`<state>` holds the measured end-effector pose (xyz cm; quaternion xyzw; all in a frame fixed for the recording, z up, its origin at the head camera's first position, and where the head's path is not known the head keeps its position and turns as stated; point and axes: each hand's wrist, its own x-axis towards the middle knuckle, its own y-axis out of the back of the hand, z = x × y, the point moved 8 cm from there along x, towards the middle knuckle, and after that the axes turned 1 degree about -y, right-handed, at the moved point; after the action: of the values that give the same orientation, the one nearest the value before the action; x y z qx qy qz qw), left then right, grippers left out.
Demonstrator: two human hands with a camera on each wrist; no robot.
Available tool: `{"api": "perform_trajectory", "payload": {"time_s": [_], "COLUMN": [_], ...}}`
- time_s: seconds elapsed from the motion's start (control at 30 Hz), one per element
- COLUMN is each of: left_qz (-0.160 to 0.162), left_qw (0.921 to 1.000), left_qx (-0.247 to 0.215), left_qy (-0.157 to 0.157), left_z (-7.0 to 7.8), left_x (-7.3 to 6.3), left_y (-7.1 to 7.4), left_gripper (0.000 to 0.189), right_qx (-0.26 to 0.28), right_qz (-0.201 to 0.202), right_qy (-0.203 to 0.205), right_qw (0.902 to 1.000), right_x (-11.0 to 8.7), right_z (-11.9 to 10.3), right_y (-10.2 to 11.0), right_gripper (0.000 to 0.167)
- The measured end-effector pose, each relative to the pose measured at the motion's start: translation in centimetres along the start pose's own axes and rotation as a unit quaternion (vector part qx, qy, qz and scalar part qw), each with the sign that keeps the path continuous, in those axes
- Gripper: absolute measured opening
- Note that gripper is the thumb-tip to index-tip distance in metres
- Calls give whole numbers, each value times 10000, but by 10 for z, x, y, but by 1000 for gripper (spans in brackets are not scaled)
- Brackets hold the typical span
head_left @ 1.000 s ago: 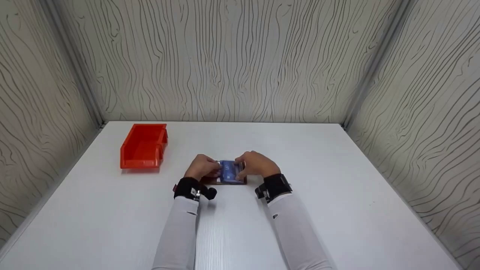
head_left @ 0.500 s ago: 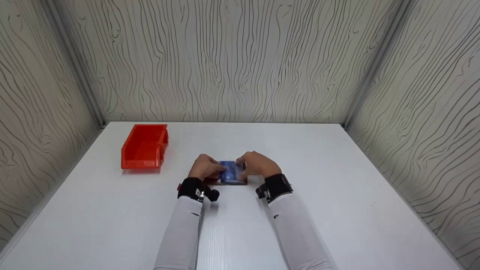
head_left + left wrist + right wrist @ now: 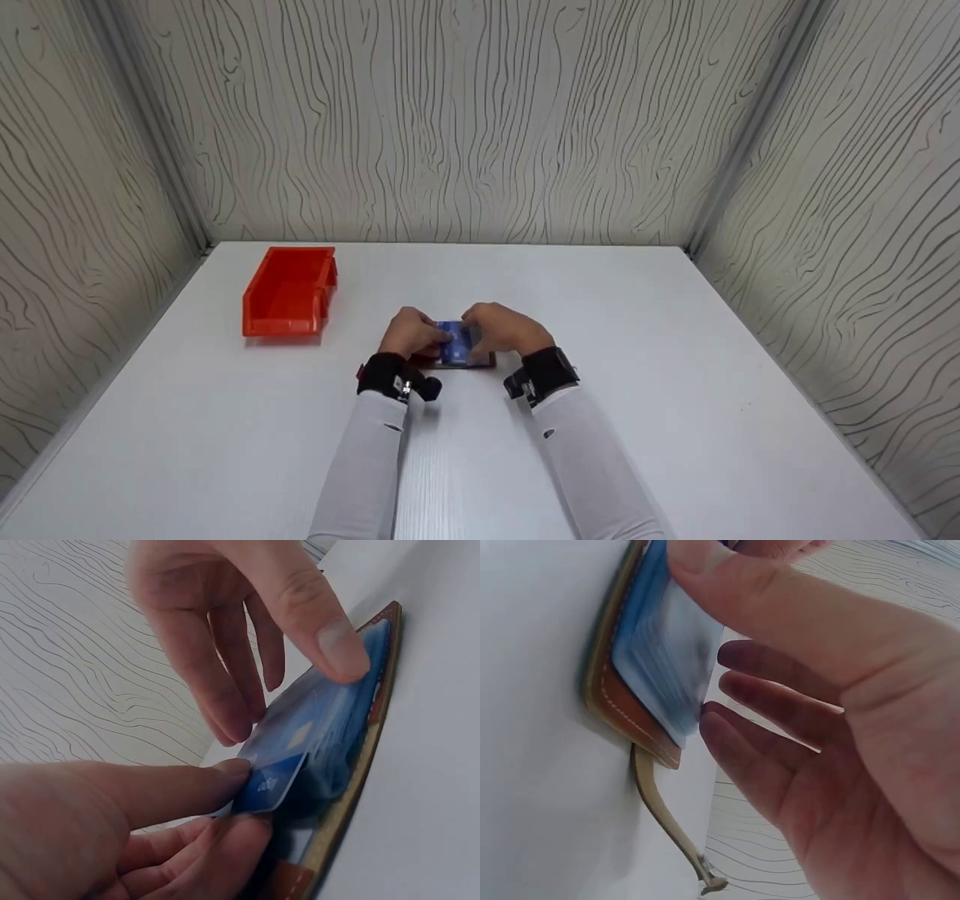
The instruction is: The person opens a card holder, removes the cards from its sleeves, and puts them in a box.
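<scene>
A brown leather card holder (image 3: 383,701) with pale stitching lies unfolded on the white table, its stack of clear plastic sleeves (image 3: 656,652) on top. My left hand (image 3: 409,334) pinches the end of a blue bank card (image 3: 271,786) between thumb and index finger. Most of that card sits inside a sleeve; its outer end sticks out. From the other side my right hand (image 3: 508,330) holds the sleeves, thumb on the near edge and fingertips at the far edge. Part of the card holder is hidden beneath my left hand.
A red plastic bin (image 3: 289,296) stands at the back left of the white table (image 3: 675,420). From the card holder's end a tan strap (image 3: 662,810) with a snap reaches out. Wood-grain panels (image 3: 450,127) enclose the back and sides.
My left hand has moved slightly right with the blue card, which sits further into the sleeve. My right hand has shifted a little left over the sleeves.
</scene>
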<state>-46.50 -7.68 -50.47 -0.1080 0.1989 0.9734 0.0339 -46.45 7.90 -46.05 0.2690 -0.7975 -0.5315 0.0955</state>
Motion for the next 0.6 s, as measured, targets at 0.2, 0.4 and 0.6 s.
{"api": "perform_trajectory", "payload": {"time_s": [0.2, 0.4, 0.6], "left_qz": [16, 16, 89], "left_qw": [10000, 10000, 10000], "left_qx": [43, 5, 29], "left_qy": [30, -39, -16], "left_z": [2, 4, 2], "left_x": [-2, -3, -4], "left_y": [1, 4, 14], "left_gripper": [40, 38, 37], "right_qx": [118, 149, 161], "right_qz": [3, 48, 82], "right_qy": [-105, -198, -274], "right_qw": [9999, 9997, 9995], "right_x": [1, 0, -1], "right_z": [7, 10, 9], "right_y": [-1, -1, 0], "right_gripper": [55, 58, 63]}}
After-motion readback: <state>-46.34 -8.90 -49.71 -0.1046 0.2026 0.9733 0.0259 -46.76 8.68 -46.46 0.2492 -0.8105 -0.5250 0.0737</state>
